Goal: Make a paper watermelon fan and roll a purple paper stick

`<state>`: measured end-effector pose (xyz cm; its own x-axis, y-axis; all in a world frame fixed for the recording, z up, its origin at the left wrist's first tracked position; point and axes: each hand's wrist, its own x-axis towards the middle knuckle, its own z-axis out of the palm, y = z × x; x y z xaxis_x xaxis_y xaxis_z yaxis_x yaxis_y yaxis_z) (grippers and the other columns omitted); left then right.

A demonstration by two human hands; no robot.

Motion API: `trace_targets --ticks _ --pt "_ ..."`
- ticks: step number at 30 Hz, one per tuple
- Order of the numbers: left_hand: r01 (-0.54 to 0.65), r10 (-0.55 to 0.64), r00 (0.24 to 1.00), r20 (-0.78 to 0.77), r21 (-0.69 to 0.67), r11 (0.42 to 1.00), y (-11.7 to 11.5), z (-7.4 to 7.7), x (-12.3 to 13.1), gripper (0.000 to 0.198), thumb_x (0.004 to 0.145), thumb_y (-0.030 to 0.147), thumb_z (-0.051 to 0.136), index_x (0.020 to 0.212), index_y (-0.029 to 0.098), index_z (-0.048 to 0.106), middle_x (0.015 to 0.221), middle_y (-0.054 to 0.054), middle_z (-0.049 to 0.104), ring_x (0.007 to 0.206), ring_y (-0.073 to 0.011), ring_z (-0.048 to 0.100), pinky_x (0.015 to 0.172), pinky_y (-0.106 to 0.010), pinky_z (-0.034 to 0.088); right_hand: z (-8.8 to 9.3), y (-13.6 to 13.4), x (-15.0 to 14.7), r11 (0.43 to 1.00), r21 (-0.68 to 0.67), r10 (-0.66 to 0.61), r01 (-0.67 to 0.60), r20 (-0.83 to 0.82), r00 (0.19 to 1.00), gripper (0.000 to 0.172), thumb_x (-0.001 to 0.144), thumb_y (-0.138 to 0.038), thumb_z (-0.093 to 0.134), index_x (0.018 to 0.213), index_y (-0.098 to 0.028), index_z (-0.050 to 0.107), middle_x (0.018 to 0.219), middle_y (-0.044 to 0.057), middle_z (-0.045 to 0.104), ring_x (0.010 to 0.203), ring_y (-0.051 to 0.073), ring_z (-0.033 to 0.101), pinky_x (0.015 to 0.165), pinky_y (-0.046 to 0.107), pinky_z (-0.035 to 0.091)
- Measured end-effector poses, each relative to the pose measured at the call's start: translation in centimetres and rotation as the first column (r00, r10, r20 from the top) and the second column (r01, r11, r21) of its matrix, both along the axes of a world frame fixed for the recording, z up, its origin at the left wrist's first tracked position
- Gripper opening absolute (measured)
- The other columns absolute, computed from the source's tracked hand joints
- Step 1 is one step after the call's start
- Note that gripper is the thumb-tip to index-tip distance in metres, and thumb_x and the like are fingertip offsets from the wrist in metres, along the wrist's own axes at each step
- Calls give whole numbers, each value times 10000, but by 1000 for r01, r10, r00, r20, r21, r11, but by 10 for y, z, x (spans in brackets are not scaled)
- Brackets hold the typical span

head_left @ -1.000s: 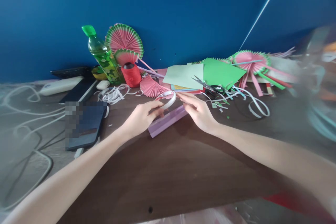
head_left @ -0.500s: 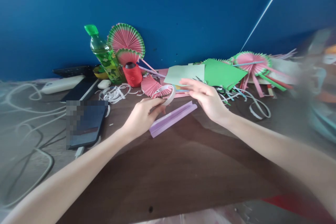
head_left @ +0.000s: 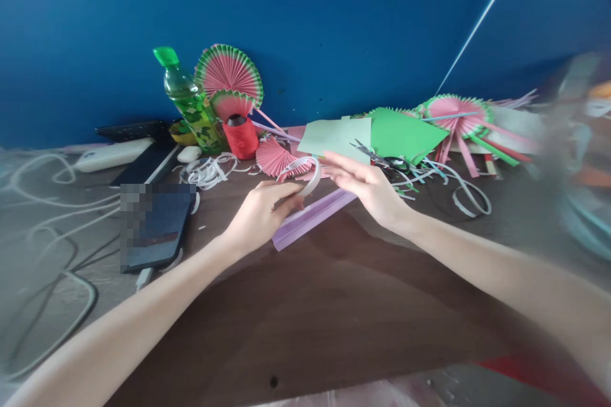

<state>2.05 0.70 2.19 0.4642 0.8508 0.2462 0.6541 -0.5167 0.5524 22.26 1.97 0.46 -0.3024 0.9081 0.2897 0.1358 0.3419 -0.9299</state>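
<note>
My left hand (head_left: pixel 255 213) is closed on a roll of white tape (head_left: pixel 314 182), gripping its near side between thumb and fingers. Beneath it, a folded strip of purple paper (head_left: pixel 312 224) lies slantwise on the brown table. My right hand (head_left: pixel 375 194) is open, its fingers stretched toward the tape roll and over the far end of the purple strip. I cannot tell whether the fingertips touch the tape. Just beyond the right hand, scissors (head_left: pixel 370 153) rest by the pale green paper (head_left: pixel 329 137). A pink pleated paper fan (head_left: pixel 274 156) lies behind the roll.
A green bottle (head_left: pixel 191 102), a red spool-like cylinder (head_left: pixel 241 138) and a round pleated fan (head_left: pixel 231 70) stand against the blue wall. At left lie a phone (head_left: pixel 165 229) and white cables (head_left: pixel 90 292). Green paper (head_left: pixel 405 133) and another fan (head_left: pixel 456 114) are at right.
My right hand has moved slightly down and left, closer to the tape roll, now covering the far end of the purple strip. More of the scissors shows. My left hand still grips the roll.
</note>
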Motion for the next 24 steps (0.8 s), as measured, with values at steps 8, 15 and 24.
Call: trace_targets --ticks 8,15,24 --pt "34 -33 999 -30 25 999 2 -3 -1 266 863 328 430 796 202 654 860 -14 679 887 -171 573 803 -270 414 1 -2 -1 999 42 -7 6 38 999 428 795 -121 444 1179 -257 578 1244 30 556 1131 197 525 994 433 404" --pt "-9 8 1000 -21 -28 1000 4 -8 -3 238 843 306 438 825 197 649 762 -4 678 753 -149 576 684 -238 414 -2 -1 -2 999 22 -42 44 -78 996 205 784 -198 551 968 -195 640 1088 54 636 1048 184 573 954 410 440" --pt "36 -10 995 98 -276 961 8 -7 -5 309 852 376 390 918 173 614 760 -1 625 690 -128 529 635 -238 385 -7 2 -2 995 -16 -94 93 -243 965 162 721 -286 669 744 -178 550 913 56 649 959 189 601 853 394 485"
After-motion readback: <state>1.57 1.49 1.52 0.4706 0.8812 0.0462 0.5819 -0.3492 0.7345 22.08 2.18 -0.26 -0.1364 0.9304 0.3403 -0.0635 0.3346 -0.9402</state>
